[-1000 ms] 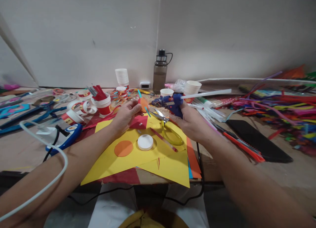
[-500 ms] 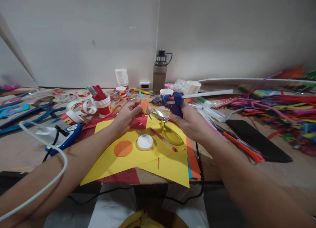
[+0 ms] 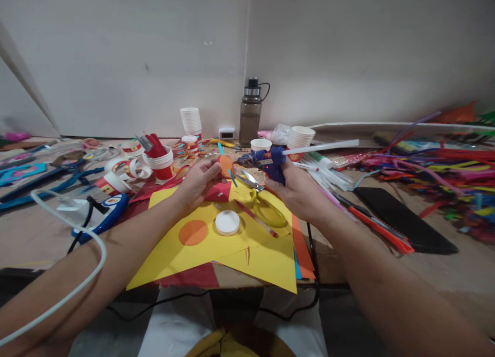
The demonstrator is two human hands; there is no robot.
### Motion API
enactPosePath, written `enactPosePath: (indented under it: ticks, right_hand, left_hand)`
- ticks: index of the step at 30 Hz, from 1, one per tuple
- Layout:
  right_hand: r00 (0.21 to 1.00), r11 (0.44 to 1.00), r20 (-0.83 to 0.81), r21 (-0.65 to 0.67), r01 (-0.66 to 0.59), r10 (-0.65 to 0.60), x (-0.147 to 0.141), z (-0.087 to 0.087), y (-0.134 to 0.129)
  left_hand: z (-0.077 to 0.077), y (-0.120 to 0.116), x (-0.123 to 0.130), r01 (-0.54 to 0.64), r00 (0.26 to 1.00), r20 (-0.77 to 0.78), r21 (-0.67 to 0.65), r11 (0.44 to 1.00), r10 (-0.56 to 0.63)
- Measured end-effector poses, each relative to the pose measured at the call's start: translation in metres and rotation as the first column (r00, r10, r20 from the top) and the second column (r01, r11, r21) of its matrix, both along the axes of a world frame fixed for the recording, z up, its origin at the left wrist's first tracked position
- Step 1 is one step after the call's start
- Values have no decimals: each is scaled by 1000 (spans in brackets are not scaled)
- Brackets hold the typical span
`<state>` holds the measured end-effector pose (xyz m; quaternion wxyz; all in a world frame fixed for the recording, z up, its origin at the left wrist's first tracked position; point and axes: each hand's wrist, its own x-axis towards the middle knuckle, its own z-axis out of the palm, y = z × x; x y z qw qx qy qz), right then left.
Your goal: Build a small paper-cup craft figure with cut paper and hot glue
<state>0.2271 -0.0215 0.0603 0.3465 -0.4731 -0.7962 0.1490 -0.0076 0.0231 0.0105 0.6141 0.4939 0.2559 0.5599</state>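
My left hand (image 3: pixel 200 179) pinches a small orange disc (image 3: pixel 225 167) with light-blue strips sticking out at its top and bottom. In my right hand (image 3: pixel 292 184) is a blue glue gun (image 3: pixel 273 161), its nozzle pointing left close to the disc and a long clear glue stick (image 3: pixel 323 146) out of its back. Below the hands lies yellow paper (image 3: pixel 170 264) with an orange paper circle (image 3: pixel 193 232), a white round lid (image 3: pixel 227 223) and a pencil (image 3: pixel 257 220). Yellow-handled scissors (image 3: pixel 270 212) rest open between the hands.
A water bottle (image 3: pixel 250 114) stands by the wall. On the left are a red cup of pencils (image 3: pixel 160 166), cut cups and a blue-white power strip (image 3: pixel 119 207). A black phone-like slab (image 3: pixel 406 220), a red cutter (image 3: pixel 381 228) and colourful pipe cleaners (image 3: pixel 444 176) lie right.
My right hand and the glue gun have shifted slightly left, bringing the nozzle nearer the orange disc. The disc has turned a little in my left hand.
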Motion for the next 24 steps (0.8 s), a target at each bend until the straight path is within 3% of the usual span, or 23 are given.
enactPosePath:
  ticks: [5, 15, 24]
  right_hand:
    - [999, 1000, -41, 9, -6, 7, 1, 0, 1]
    - [972, 995, -216, -14, -96, 91, -2, 2, -9]
    - [956, 972, -264, -159, -171, 125, -6, 3, -18]
  left_hand:
    - [-2, 2, -2, 9, 1000, 14, -4, 1000, -9]
    - [2, -5, -4, 145, 988, 56, -10, 989, -144]
    - [1, -5, -7, 127, 988, 91, -35, 991, -124]
